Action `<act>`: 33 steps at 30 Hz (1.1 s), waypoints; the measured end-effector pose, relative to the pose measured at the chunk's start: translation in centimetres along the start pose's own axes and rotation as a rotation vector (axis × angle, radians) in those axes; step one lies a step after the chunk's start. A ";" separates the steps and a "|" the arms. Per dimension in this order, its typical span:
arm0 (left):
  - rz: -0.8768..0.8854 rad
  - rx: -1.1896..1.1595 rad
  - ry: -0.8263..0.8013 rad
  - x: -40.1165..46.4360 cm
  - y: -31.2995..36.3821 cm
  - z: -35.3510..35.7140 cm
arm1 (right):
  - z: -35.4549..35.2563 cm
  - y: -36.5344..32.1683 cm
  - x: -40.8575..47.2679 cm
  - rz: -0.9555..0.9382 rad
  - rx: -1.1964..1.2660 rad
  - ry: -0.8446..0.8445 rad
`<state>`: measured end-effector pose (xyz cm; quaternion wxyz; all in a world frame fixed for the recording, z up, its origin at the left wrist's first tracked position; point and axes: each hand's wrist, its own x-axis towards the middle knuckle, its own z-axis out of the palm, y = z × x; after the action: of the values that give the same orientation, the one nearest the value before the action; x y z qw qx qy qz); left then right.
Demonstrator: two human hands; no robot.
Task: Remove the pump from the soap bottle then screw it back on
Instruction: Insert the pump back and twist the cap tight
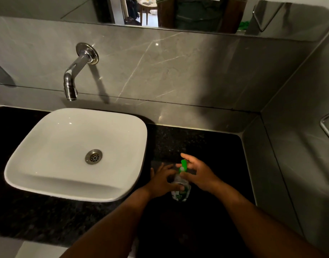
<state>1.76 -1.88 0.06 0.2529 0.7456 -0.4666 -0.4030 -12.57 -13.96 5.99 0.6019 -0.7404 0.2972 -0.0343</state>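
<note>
From above, the bottle (180, 189) stands upright on the dark counter (206, 146), just right of the basin (76, 153) and near the counter's front edge. The left hand (162, 180) wraps its clear body, fingers curled round the far side and thumb across the front. The right hand (196, 174) sits at the green pump (183, 165) — thumb and fingertips at the collar, the other fingers spread loose above. Whether the pump is threaded on or free, I cannot tell.

It looks a light, thin plastic thing, likely to flex if squeezed and slick if soapy — best held low on the body, with the turning done at the collar, not the nozzle. The tap (74, 75) hangs over the basin's back edge, well apart. Nothing crowds the bottle; only the basin rim is close on the left.
</note>
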 end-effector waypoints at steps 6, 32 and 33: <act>-0.042 0.005 0.034 0.3 0.0 0.6 | -0.1 0.9 0.3 -0.003 0.020 0.070; -0.241 0.227 0.313 -0.2 1.5 2.0 | 4.1 2.1 0.4 -0.047 0.133 0.484; -0.232 0.213 0.329 -0.3 1.7 2.0 | 3.9 2.0 0.4 -0.040 0.136 0.465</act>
<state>-0.83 -2.31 0.33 0.1975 0.8724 -0.3701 -0.2509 -11.48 -10.91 2.94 0.5648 -0.6762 0.4102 -0.2357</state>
